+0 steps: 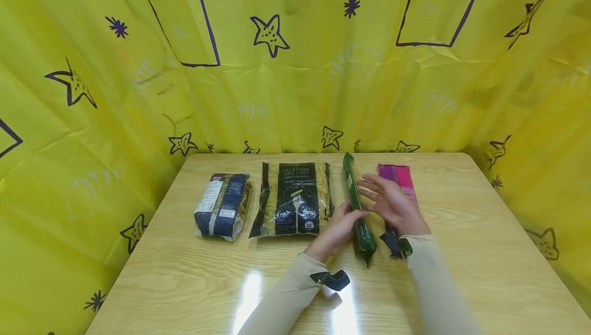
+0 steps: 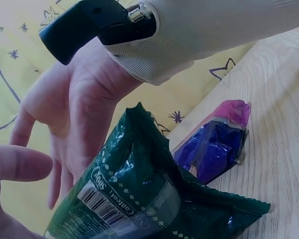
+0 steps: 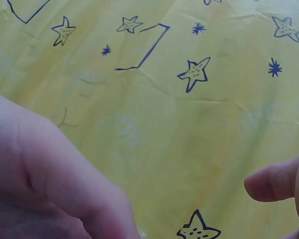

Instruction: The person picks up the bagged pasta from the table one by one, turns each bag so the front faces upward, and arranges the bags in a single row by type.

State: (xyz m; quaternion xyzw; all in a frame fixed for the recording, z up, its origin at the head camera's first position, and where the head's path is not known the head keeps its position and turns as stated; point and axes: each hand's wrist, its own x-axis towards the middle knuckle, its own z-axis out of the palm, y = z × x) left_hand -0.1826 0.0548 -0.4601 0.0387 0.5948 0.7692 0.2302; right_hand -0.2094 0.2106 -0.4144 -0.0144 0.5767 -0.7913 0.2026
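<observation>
A green plastic packet (image 1: 354, 191) stands on its narrow edge, long and thin in the head view. Its barcode and folded end show large in the left wrist view. My left hand (image 1: 338, 230) is against its left side, the thumb stretched over the upper edge. On the other side, my right hand (image 1: 392, 204) has loosely spread fingers that point toward the packet, with nothing in the palm. In the right wrist view, only the right hand (image 3: 55, 174) and another thumb (image 3: 274, 184) appear before the curtain; the packet is out of sight.
Left of the green packet lies a black bag of penne pasta (image 1: 297, 196), and farther left a blue pasta bag (image 1: 223, 204). A pink and purple packet (image 1: 401, 175) lies partly behind my right hand. A yellow curtain (image 1: 295, 94) borders the wooden table (image 1: 485, 253).
</observation>
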